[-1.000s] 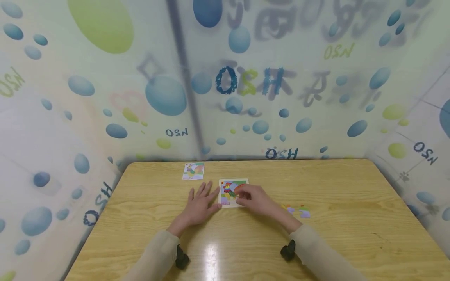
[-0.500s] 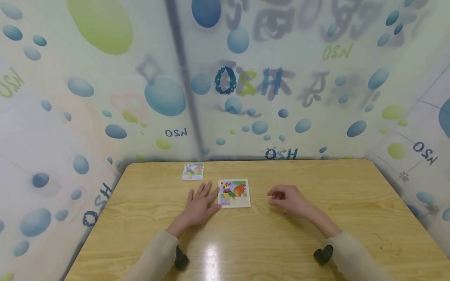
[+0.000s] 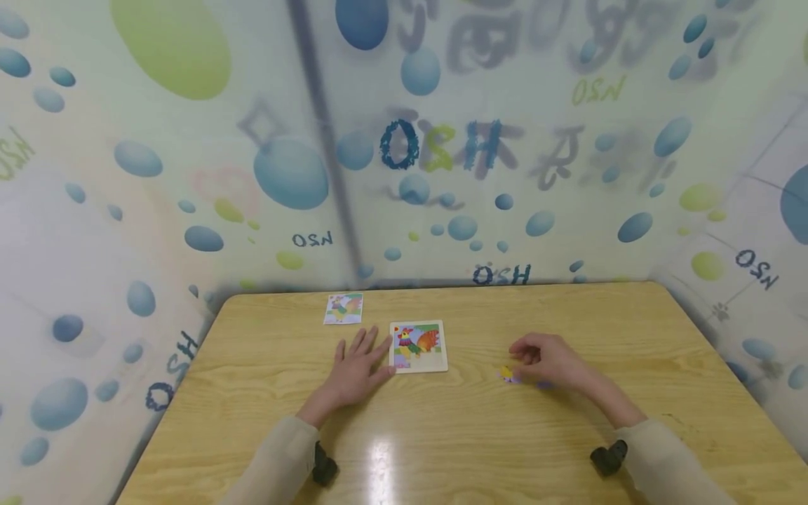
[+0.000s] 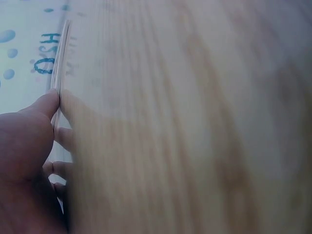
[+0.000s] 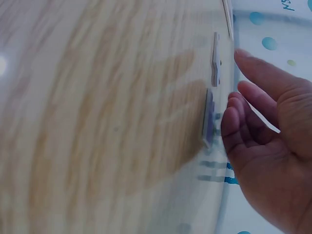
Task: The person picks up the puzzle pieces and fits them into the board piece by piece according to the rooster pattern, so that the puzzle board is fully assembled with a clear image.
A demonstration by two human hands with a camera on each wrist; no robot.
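My left hand (image 3: 355, 373) lies on the table with its fingers spread, touching the left edge of a square puzzle board (image 3: 419, 363). The board shows a colourful rooster, with a pale bare strip at its lower right. In the left wrist view, the thumb of the left hand (image 4: 27, 141) meets the board's thin edge. My right hand (image 3: 552, 362) hovers low over loose puzzle pieces (image 3: 507, 374), fingers loosely bent and nothing visible between them. The right wrist view has one flat puzzle piece (image 5: 208, 119) beside the fingertips and another (image 5: 215, 61) farther off.
A square card (image 3: 344, 309) with a matching rooster picture lies behind the left hand, close to the back of the wooden table (image 3: 404, 428). A patterned wall (image 3: 454, 189) with blue and green dots stands behind the table and at both sides.
My right hand has moved from the board to the right, over the loose pieces. An orange tail area shows on the board where that hand was. The left hand stays in place.
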